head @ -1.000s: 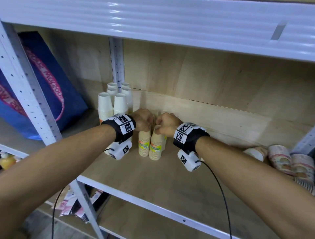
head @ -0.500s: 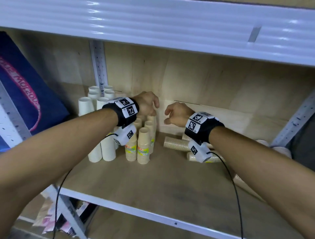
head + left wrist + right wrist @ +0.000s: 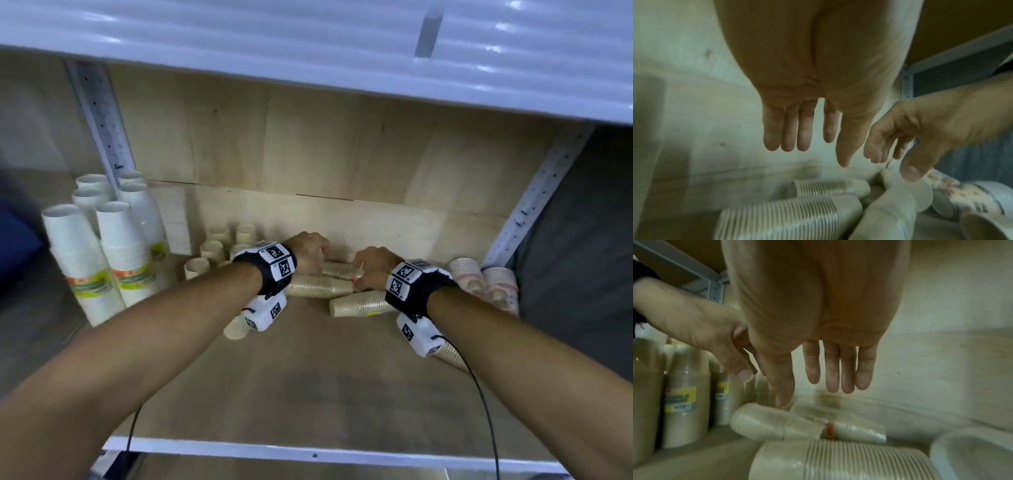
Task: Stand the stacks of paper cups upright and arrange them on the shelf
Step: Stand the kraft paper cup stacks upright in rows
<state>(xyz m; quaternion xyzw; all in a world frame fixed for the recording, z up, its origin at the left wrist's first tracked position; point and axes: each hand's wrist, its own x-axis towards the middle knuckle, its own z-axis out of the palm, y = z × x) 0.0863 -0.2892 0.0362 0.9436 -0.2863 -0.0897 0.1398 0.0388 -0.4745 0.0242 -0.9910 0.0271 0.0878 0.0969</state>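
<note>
Three brown paper-cup stacks are seen lying on their sides on the shelf board (image 3: 308, 394), toward its back, all to the right of the upright brown stacks (image 3: 212, 251).

The rear lying stack (image 3: 339, 270) is set closest to the back panel (image 3: 342, 150); its closely ribbed rims are shown in the left wrist view (image 3: 824, 188), and an orange band is seen on it in the right wrist view (image 3: 830, 430). The middle lying stack (image 3: 318, 286) is placed just in front of it, long and finely ribbed. The front lying stack (image 3: 359, 305) is angled, its wide open mouth turned left.

The left hand (image 3: 308, 253) is held just above the rear and middle stacks, fingers (image 3: 791, 133) straight and hanging down, nothing grasped. The right hand (image 3: 371, 267) is held beside it, fingers (image 3: 830, 369) likewise extended and released; whether any fingertip touches a stack cannot be told because of blur.

Left of the upright brown stacks, tall white wrapped stacks (image 3: 120, 253) with green and yellow labels are stood in a cluster against the left post (image 3: 102, 116). Patterned cup stacks (image 3: 483, 281) are seen lying at the far right corner. The upright brown stacks are grouped in rows, bottoms up.
</note>
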